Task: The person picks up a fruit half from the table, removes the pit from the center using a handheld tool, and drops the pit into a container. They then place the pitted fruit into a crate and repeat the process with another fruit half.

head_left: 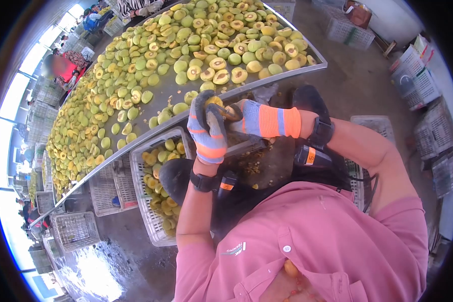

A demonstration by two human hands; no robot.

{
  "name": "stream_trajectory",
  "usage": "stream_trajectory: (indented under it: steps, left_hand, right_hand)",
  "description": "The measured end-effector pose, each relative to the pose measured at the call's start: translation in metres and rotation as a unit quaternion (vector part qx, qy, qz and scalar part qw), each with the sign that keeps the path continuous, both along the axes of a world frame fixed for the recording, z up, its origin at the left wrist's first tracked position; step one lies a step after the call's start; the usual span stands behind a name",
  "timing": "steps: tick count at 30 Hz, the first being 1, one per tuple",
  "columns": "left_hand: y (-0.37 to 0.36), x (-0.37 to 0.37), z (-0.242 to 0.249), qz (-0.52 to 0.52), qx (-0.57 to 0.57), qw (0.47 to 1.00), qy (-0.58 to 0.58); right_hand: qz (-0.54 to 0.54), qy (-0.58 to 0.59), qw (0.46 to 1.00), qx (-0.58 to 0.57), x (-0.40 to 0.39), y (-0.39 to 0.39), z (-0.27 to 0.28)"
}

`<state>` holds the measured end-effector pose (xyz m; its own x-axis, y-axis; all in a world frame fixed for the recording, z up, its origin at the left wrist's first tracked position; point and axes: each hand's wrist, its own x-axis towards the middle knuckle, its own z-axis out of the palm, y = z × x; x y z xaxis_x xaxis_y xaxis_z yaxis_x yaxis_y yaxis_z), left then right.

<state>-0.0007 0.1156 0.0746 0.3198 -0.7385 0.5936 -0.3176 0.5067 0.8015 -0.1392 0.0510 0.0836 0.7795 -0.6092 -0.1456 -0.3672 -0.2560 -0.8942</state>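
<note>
My left hand [207,132], in a grey, blue and orange work glove, is closed around a yellow fruit piece [215,101] at the table's near edge. My right hand [254,119], gloved alike, is closed right against it. A brownish, rounded thing [231,112] shows between the hands; I cannot tell what the right fingers grip. Halved green-yellow fruits [220,76], like plums or apricots, lie just beyond, several with brown stones showing. Below and left of my left hand stands a white crate [142,194] holding more halves.
The metal table [287,73] has a raised rim and carries a large heap of fruit. Other crates [75,230] stand on the floor at left, with more stacked baskets [348,31] at right. Another person [71,70] sits across the table; a gloved hand [148,9] shows at the top.
</note>
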Motion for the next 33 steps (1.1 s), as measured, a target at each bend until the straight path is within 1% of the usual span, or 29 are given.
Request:
stream_trajectory:
  steps: [2,3,5,6,8,9,11,13,14,16,17,19,21,23,24,25,26,27,30,31,32,33]
  left_hand:
    - [-0.003,0.005,-0.003,-0.011,0.023,1.000,-0.009]
    - [-0.003,0.006,-0.004,-0.014,0.046,0.999,0.005]
    - [-0.006,0.010,-0.005,-0.017,0.087,0.996,0.032]
    - [-0.009,0.013,-0.008,0.002,0.065,0.998,0.001]
    - [-0.013,0.019,-0.015,0.036,0.023,0.997,-0.062]
    - [-0.013,0.021,-0.017,0.042,0.013,0.997,-0.069]
    - [-0.014,0.023,-0.016,0.059,-0.009,0.995,-0.081]
    - [-0.015,0.026,-0.025,0.043,0.032,0.998,-0.040]
    - [-0.016,0.028,-0.030,0.036,0.052,0.998,-0.019]
    - [-0.020,0.031,-0.037,0.038,0.046,0.998,-0.004]
    - [-0.020,0.031,-0.039,0.040,0.045,0.998,0.006]
    - [-0.021,0.033,-0.037,0.003,0.075,0.996,0.052]
    - [-0.023,0.036,-0.037,-0.041,0.111,0.987,0.107]
    - [-0.029,0.040,-0.040,-0.088,0.153,0.969,0.175]
    - [-0.032,0.042,-0.046,-0.096,0.165,0.960,0.206]
    - [-0.035,0.044,-0.054,-0.102,0.178,0.950,0.237]
    - [-0.036,0.046,-0.060,-0.105,0.190,0.939,0.267]
    - [-0.035,0.047,-0.060,-0.092,0.187,0.948,0.241]
    - [-0.035,0.047,-0.060,-0.048,0.173,0.973,0.147]
    - [-0.036,0.047,-0.060,-0.025,0.162,0.981,0.107]
    - [-0.036,0.047,-0.060,-0.003,0.153,0.986,0.065]
    - [-0.038,0.048,-0.063,0.016,0.143,0.989,0.035]
  right_hand:
    - [-0.004,0.035,0.985,0.170,-0.003,0.000,0.021]
    - [-0.006,0.055,0.966,0.254,-0.003,-0.001,0.025]
    - [0.064,-0.011,0.954,0.292,-0.005,-0.009,0.008]
    - [0.100,-0.045,0.945,0.307,-0.004,-0.016,0.001]
    - [0.015,0.013,0.963,0.268,0.006,-0.009,0.017]
    - [-0.029,0.042,0.968,0.247,0.010,-0.006,0.023]
    - [0.047,-0.004,0.995,0.084,0.014,-0.010,0.015]
    - [0.096,-0.017,0.995,-0.019,0.018,-0.015,0.000]
    - [0.109,-0.004,0.993,-0.040,0.021,-0.018,-0.010]
    - [0.129,0.008,0.991,-0.035,0.025,-0.027,-0.030]
    - [0.137,0.009,0.990,-0.009,0.026,-0.031,-0.038]
    - [0.154,0.018,0.981,0.114,0.024,-0.044,-0.044]
    - [0.161,0.034,0.939,0.303,0.021,-0.051,-0.023]
    - [0.084,0.042,0.937,0.338,0.023,-0.050,-0.029]
    - [0.046,0.047,0.933,0.355,0.025,-0.049,-0.034]
    - [0.016,0.106,0.949,0.298,0.029,-0.042,-0.020]
    - [-0.010,0.164,0.957,0.238,0.035,-0.032,0.006]
    - [-0.037,0.220,0.959,0.174,0.039,-0.028,0.020]
    - [-0.002,0.179,0.954,0.241,0.040,-0.035,0.008]
    - [0.050,0.097,0.935,0.336,0.038,-0.043,-0.012]
    - [0.101,0.013,0.898,0.427,0.035,-0.053,-0.044]
    - [0.152,-0.072,0.845,0.508,0.034,-0.059,-0.062]
